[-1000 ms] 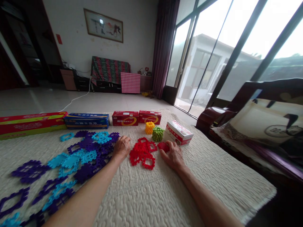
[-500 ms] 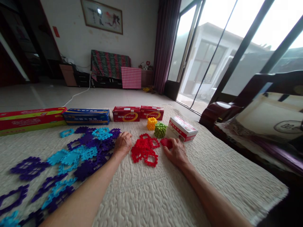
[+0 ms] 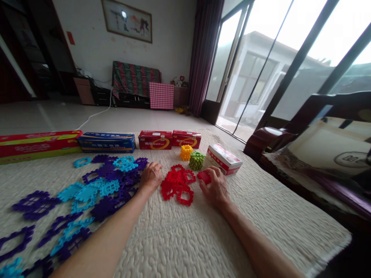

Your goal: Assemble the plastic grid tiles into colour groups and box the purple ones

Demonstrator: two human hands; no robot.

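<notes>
My right hand (image 3: 216, 184) has its thumb and fingers around a red notched plastic building piece (image 3: 204, 177), low over the cloth beside a white and red box (image 3: 223, 158). A loose heap of red building pieces (image 3: 177, 182) lies between my hands. My left hand (image 3: 151, 175) rests at the heap's left, near the purple building pieces (image 3: 127, 179). Its fingers are bent together, and what they hold, if anything, is hidden. Behind the heap stand a yellow stack (image 3: 186, 152) and a green stack (image 3: 197, 160) of such pieces.
Light-blue pieces (image 3: 87, 192) lie mixed with purple ones across the left of the quilted cloth (image 3: 174, 239). Along its far edge stand a long red and green box (image 3: 40, 146), a blue box (image 3: 106, 143) and two red boxes (image 3: 155, 139). A wooden chair (image 3: 269, 135) is at right.
The view has shifted very slightly. My right hand keeps hold of the red piece and has barely turned; my left hand stays where it was.
</notes>
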